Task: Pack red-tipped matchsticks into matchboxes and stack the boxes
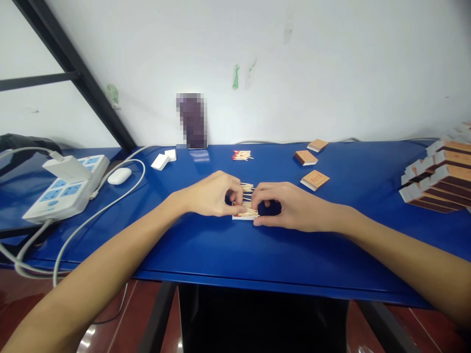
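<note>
A small white tray with matches in it lies on the blue table, between my two hands. My left hand is curled at the tray's left side, its thumb and fingers closed on the tray and the match ends. From the right, my right hand curves round the tray's other side, thumb low and fingertips on the matches. More matches show just behind the tray, partly hidden by my fingers. Farther back lies a small pile of red-tipped matches.
Three orange matchboxes lie behind my right hand, and many are stacked at the far right. Two white pieces, a white case, cables and a power strip are on the left. A blurred upright object leans on the wall.
</note>
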Demonstrator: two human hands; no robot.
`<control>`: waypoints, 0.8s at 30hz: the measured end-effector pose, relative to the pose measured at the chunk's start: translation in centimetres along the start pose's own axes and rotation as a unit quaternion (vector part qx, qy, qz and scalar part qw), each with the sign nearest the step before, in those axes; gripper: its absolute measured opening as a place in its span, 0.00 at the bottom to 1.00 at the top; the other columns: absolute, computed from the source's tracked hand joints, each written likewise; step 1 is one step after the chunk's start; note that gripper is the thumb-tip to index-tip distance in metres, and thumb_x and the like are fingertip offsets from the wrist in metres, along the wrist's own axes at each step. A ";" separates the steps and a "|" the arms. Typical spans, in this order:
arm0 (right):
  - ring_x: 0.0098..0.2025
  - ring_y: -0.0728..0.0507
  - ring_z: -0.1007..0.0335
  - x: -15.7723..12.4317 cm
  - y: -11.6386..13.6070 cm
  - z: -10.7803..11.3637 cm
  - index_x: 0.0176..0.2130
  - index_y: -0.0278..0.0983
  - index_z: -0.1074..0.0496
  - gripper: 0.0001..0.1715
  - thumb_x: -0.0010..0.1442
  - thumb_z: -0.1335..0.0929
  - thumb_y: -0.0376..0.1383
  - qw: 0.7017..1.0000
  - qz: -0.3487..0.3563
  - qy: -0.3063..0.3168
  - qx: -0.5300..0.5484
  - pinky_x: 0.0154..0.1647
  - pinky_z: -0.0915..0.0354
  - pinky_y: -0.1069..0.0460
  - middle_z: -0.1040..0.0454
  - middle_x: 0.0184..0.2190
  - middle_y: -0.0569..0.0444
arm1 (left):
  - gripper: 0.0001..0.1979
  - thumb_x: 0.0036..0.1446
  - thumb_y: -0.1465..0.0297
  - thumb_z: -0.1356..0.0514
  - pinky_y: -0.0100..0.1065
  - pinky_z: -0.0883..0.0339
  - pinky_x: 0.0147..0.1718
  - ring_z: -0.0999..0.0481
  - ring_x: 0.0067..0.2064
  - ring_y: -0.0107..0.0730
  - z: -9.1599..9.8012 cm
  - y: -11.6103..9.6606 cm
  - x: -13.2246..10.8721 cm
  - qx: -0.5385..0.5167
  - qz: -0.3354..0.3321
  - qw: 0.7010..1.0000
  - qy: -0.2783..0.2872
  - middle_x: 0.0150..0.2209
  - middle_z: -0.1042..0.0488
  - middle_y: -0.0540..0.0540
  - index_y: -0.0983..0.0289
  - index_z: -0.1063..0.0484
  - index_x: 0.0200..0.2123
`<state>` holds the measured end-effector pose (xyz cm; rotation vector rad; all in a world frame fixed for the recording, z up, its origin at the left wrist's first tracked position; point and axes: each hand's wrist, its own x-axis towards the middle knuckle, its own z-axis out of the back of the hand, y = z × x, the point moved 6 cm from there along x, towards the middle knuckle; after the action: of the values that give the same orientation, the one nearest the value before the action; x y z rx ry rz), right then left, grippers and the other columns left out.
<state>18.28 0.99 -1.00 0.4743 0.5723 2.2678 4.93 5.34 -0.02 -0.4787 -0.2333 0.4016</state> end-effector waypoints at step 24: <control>0.31 0.47 0.39 0.1 -0.1 -0.5 0.36 0.38 0.35 0.07 0.66 0.37 0.38 0.999 -0.034 -0.042 0.005 0.33 0.43 0.51 0.31 0.31 0.55 | 0.08 0.56 0.68 0.38 0.27 0.39 0.26 0.31 0.23 0.23 -0.3 0.1 -0.2 -0.070 0.056 0.995 0.044 0.23 0.27 0.47 0.64 0.29 0.39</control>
<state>18.03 0.97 -1.43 0.5446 0.5498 2.1710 4.82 5.24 -0.37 -0.6485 -0.1507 0.4736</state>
